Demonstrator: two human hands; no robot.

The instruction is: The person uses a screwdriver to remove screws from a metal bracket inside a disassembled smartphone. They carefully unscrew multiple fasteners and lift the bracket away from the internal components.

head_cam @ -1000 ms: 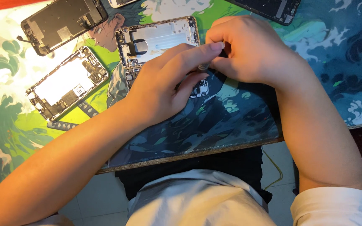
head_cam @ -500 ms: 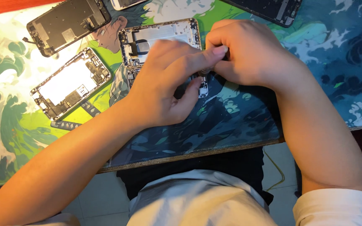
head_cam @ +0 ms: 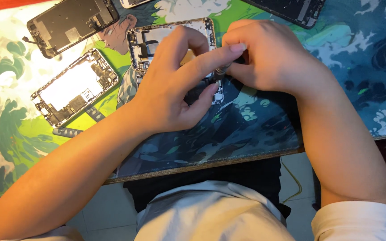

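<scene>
Pinching a small screwdriver (head_cam: 222, 71), right-hand fingers (head_cam: 264, 58) work beside left fingers (head_cam: 211, 58) steadying the opened phone (head_cam: 157, 38).

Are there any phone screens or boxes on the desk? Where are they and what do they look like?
No boxes or labels show.
Detached screen panel: top left on the mat, dark rectangle lying with its metal back up.
Dark screen: top edge, right of the hands, black rectangle, partly out of view.
Open phone shell: left side, silver frame with a pale inside.
Second open phone shell: under the left hand and right hand.
</scene>
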